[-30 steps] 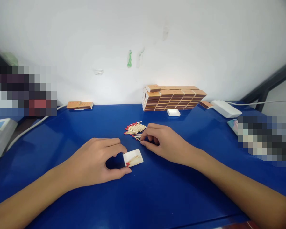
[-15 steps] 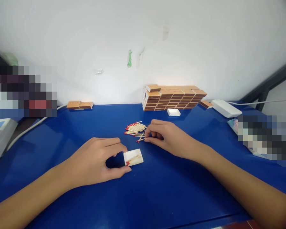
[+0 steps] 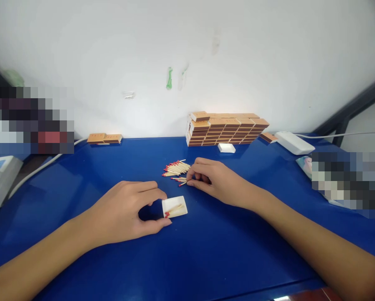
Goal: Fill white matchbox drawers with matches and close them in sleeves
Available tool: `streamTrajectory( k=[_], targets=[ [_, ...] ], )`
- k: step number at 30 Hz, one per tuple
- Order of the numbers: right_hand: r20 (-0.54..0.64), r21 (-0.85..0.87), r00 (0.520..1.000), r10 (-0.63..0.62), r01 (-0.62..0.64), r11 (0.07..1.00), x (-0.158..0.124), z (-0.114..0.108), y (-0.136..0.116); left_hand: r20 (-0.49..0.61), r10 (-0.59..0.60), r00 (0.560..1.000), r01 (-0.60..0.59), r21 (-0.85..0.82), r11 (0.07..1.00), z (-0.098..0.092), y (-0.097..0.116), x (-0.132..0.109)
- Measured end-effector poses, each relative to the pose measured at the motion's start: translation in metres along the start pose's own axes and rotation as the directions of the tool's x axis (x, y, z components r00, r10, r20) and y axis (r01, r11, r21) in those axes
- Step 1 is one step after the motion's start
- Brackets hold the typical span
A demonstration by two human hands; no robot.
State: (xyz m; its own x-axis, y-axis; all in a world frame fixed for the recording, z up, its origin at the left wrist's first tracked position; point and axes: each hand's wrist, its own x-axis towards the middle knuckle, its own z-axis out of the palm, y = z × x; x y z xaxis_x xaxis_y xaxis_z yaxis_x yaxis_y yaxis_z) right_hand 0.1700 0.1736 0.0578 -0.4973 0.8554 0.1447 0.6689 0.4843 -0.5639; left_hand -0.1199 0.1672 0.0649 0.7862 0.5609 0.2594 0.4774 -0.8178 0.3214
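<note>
My left hand [image 3: 129, 213] steadies a white matchbox tray [image 3: 176, 201] on the blue table, with thumb and index finger at its two left corners. A few red-tipped matches [image 3: 174, 209] lie inside that tray. My right hand [image 3: 215, 179] is closed, thumb and fingertips pinched at the stick ends of a few matches [image 3: 178, 179]; how many it grips is hidden. Just behind those fingertips spreads a loose pile of matches [image 3: 176, 168], red heads to the left.
Against the wall stands a stack of matchboxes [image 3: 228, 131], with another white tray [image 3: 226, 148] before it. One matchbox [image 3: 269, 137] and a white power adapter [image 3: 295, 143] lie to its right. More matchboxes [image 3: 104, 138] sit back left. A plastic packet [image 3: 305, 165] is at right.
My right hand has shifted slightly left over the loose matches, its fingertips now covering more of their stick ends. My left hand and the tray stay in place.
</note>
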Motion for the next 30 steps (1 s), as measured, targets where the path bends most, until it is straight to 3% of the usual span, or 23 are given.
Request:
streamTrajectory(
  k=[10,18,22,30],
  targets=[
    [-0.003,-0.07,1.0,-0.013,0.013,0.997,-0.003,-0.003,-0.001,-0.011,-0.007,1.0,0.007,0.003,1.0,0.0,-0.001,0.001],
    [-0.042,0.149,0.999,-0.015,0.021,0.989,-0.006,0.002,-0.026,-0.039,-0.026,0.999,0.027,0.024,0.999,-0.002,0.001,0.003],
    [-0.014,0.132,1.0,-0.014,0.016,0.991,-0.011,0.012,-0.038,-0.054,-0.025,0.998,0.027,0.043,0.999,0.001,0.0,0.003],
    [0.033,0.093,0.997,-0.076,0.073,0.993,-0.013,0.014,-0.032,-0.069,0.013,0.998,-0.009,0.056,0.998,0.005,-0.003,-0.001]
  ],
)
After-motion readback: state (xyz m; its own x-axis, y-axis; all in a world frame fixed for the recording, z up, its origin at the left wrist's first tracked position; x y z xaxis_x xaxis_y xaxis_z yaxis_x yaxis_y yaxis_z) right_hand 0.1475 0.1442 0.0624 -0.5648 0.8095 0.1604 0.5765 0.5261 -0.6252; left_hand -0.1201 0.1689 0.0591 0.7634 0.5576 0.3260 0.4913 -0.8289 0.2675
